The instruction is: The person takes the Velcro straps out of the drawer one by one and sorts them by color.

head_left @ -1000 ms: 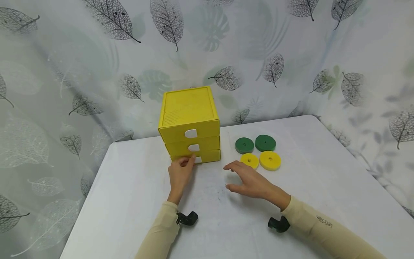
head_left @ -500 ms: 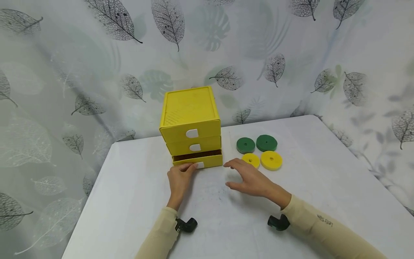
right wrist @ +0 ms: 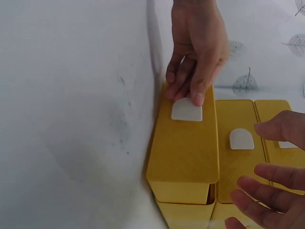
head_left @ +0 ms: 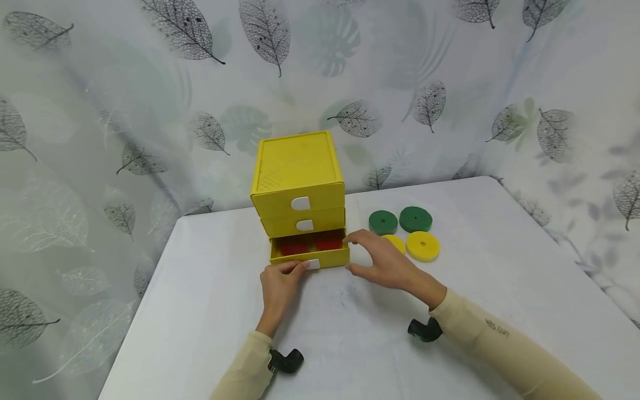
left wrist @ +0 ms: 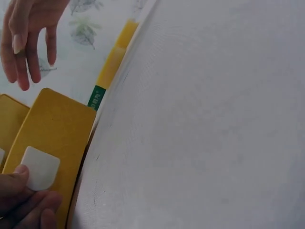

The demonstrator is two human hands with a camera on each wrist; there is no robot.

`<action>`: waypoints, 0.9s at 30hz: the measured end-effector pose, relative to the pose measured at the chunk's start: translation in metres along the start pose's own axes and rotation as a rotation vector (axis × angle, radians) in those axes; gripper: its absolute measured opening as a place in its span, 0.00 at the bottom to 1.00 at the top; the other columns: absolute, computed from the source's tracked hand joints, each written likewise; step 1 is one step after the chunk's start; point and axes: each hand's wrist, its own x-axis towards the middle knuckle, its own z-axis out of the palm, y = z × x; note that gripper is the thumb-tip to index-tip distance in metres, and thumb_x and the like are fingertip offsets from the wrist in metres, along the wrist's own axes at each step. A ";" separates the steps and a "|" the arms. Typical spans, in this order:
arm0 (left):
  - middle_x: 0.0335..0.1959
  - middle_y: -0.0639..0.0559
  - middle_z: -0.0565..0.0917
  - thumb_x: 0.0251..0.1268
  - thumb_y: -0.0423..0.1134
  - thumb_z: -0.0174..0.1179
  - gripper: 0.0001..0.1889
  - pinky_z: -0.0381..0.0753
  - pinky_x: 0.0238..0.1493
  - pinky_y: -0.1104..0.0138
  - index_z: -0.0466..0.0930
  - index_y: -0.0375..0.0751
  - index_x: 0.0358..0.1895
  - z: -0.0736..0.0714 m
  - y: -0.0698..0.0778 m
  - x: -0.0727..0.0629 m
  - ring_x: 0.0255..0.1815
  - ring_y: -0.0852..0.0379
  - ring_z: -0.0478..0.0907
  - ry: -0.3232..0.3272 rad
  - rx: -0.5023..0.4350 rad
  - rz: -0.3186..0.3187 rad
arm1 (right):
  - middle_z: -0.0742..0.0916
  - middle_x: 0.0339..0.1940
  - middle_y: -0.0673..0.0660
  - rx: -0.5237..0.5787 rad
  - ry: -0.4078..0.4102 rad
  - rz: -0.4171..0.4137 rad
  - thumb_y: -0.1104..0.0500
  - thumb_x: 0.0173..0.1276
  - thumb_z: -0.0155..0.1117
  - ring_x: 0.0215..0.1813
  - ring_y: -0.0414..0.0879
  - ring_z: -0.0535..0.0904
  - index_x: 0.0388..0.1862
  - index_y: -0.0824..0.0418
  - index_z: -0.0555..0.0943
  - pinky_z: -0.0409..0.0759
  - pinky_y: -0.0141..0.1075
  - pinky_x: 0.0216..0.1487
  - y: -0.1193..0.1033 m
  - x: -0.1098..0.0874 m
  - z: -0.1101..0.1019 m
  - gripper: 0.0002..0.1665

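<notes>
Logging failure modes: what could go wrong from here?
The left hand pinches the small tab; that hold could slip. The bottom drawer stands partly out; pulled too far, it might come free and shift the red pieces inside. The right hand, near the drawer's right corner in the head view, might bump it or the small yellow disc partly hidden behind that hand.

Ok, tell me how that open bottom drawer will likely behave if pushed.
The bottom drawer looks stiff, given its flat, straight-edged front. It would probably slide back, since it juts from the yellow cabinet. The red pieces inside may shift, as nothing visible pins them.
</notes>
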 end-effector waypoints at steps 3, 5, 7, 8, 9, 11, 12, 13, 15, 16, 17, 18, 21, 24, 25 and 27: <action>0.24 0.63 0.88 0.60 0.45 0.78 0.07 0.80 0.36 0.64 0.95 0.45 0.31 -0.002 0.001 -0.006 0.33 0.60 0.83 -0.012 0.000 0.007 | 0.83 0.64 0.58 0.001 -0.002 -0.006 0.58 0.69 0.73 0.64 0.56 0.78 0.67 0.63 0.78 0.77 0.53 0.64 0.000 0.006 -0.001 0.29; 0.24 0.64 0.88 0.61 0.44 0.78 0.07 0.80 0.35 0.65 0.95 0.46 0.30 -0.004 0.001 -0.010 0.32 0.61 0.82 -0.020 0.004 0.009 | 0.83 0.64 0.59 0.009 -0.008 -0.013 0.58 0.69 0.72 0.65 0.57 0.78 0.67 0.64 0.77 0.77 0.53 0.65 0.001 0.011 -0.001 0.29; 0.23 0.64 0.87 0.61 0.44 0.78 0.07 0.79 0.34 0.66 0.95 0.47 0.30 -0.006 0.002 -0.014 0.30 0.61 0.82 -0.029 0.006 0.008 | 0.83 0.65 0.60 0.016 -0.016 -0.019 0.58 0.71 0.71 0.65 0.58 0.78 0.67 0.65 0.77 0.76 0.53 0.65 0.002 0.016 0.001 0.29; 0.22 0.65 0.87 0.61 0.44 0.78 0.06 0.79 0.33 0.66 0.95 0.47 0.30 -0.007 0.003 -0.016 0.30 0.61 0.82 -0.032 0.008 0.009 | 0.83 0.64 0.61 0.018 -0.020 -0.026 0.58 0.72 0.70 0.65 0.58 0.78 0.67 0.65 0.77 0.76 0.52 0.65 0.003 0.018 0.002 0.28; 0.22 0.65 0.87 0.61 0.44 0.78 0.06 0.79 0.32 0.67 0.95 0.47 0.30 -0.008 0.003 -0.018 0.30 0.62 0.82 -0.035 0.009 0.010 | 0.83 0.64 0.61 0.017 -0.025 -0.034 0.57 0.73 0.70 0.65 0.58 0.78 0.67 0.65 0.77 0.76 0.52 0.65 0.004 0.020 0.003 0.28; 0.22 0.65 0.87 0.61 0.44 0.78 0.06 0.78 0.31 0.67 0.95 0.48 0.30 -0.010 0.004 -0.021 0.29 0.62 0.81 -0.041 0.011 0.013 | 0.84 0.64 0.61 0.014 -0.032 -0.044 0.58 0.74 0.69 0.65 0.58 0.78 0.67 0.66 0.78 0.76 0.52 0.65 0.005 0.025 0.005 0.27; 0.22 0.65 0.87 0.61 0.44 0.78 0.06 0.78 0.31 0.67 0.95 0.47 0.30 -0.011 0.005 -0.023 0.29 0.62 0.81 -0.043 0.011 0.016 | 0.84 0.64 0.61 0.008 -0.036 -0.051 0.58 0.74 0.69 0.65 0.58 0.79 0.67 0.66 0.78 0.76 0.52 0.65 0.005 0.027 0.007 0.26; 0.22 0.65 0.87 0.60 0.44 0.78 0.06 0.78 0.31 0.68 0.95 0.47 0.31 -0.012 0.005 -0.025 0.29 0.62 0.81 -0.044 0.012 0.020 | 0.84 0.64 0.61 0.001 -0.041 -0.060 0.58 0.75 0.69 0.65 0.58 0.79 0.67 0.66 0.78 0.76 0.52 0.65 0.006 0.029 0.008 0.26; 0.22 0.64 0.87 0.60 0.43 0.78 0.06 0.79 0.31 0.68 0.95 0.47 0.31 -0.013 0.006 -0.028 0.29 0.62 0.82 -0.048 0.010 0.024 | 0.84 0.63 0.61 -0.004 -0.052 -0.071 0.59 0.75 0.69 0.64 0.58 0.79 0.67 0.67 0.78 0.76 0.52 0.66 0.006 0.033 0.010 0.25; 0.22 0.64 0.87 0.61 0.43 0.78 0.06 0.79 0.31 0.68 0.95 0.47 0.31 -0.013 0.006 -0.029 0.28 0.62 0.82 -0.050 0.009 0.026 | 0.84 0.63 0.61 -0.002 -0.059 -0.072 0.60 0.74 0.69 0.64 0.58 0.79 0.67 0.67 0.78 0.76 0.52 0.66 0.005 0.035 0.011 0.25; 0.22 0.63 0.87 0.61 0.43 0.78 0.06 0.79 0.31 0.68 0.95 0.46 0.31 -0.014 0.007 -0.031 0.28 0.62 0.82 -0.053 0.008 0.024 | 0.84 0.63 0.62 0.000 -0.069 -0.072 0.60 0.74 0.69 0.64 0.58 0.79 0.67 0.67 0.78 0.76 0.52 0.65 0.004 0.036 0.011 0.25; 0.22 0.63 0.87 0.60 0.43 0.78 0.06 0.80 0.31 0.68 0.95 0.46 0.32 -0.015 0.008 -0.032 0.29 0.63 0.82 -0.055 0.008 0.022 | 0.84 0.63 0.62 0.003 -0.078 -0.071 0.61 0.74 0.69 0.64 0.58 0.79 0.67 0.68 0.78 0.77 0.52 0.65 0.004 0.038 0.012 0.26; 0.23 0.63 0.87 0.61 0.44 0.78 0.07 0.80 0.31 0.68 0.95 0.45 0.33 -0.016 0.008 -0.035 0.29 0.62 0.82 -0.059 0.008 0.017 | 0.84 0.62 0.63 0.011 -0.106 -0.059 0.61 0.73 0.70 0.63 0.59 0.79 0.67 0.68 0.77 0.77 0.51 0.65 0.003 0.042 0.013 0.27; 0.23 0.63 0.88 0.60 0.44 0.78 0.07 0.80 0.31 0.67 0.95 0.44 0.34 -0.018 0.008 -0.038 0.30 0.62 0.83 -0.052 0.011 0.020 | 0.84 0.62 0.63 -0.001 -0.129 -0.046 0.60 0.72 0.71 0.63 0.59 0.79 0.67 0.68 0.77 0.77 0.51 0.65 0.003 0.046 0.015 0.28; 0.23 0.64 0.88 0.60 0.44 0.78 0.07 0.80 0.31 0.67 0.95 0.44 0.34 -0.018 0.008 -0.040 0.30 0.62 0.83 -0.049 0.012 0.021 | 0.84 0.62 0.63 -0.005 -0.136 -0.042 0.60 0.72 0.71 0.63 0.59 0.79 0.68 0.68 0.77 0.77 0.50 0.64 0.003 0.047 0.015 0.28; 0.23 0.64 0.87 0.60 0.43 0.78 0.07 0.80 0.31 0.67 0.95 0.44 0.34 -0.020 0.008 -0.042 0.30 0.62 0.82 -0.047 0.012 0.021 | 0.84 0.62 0.63 -0.017 -0.148 -0.036 0.59 0.71 0.72 0.62 0.59 0.80 0.68 0.68 0.77 0.78 0.50 0.64 0.004 0.049 0.016 0.29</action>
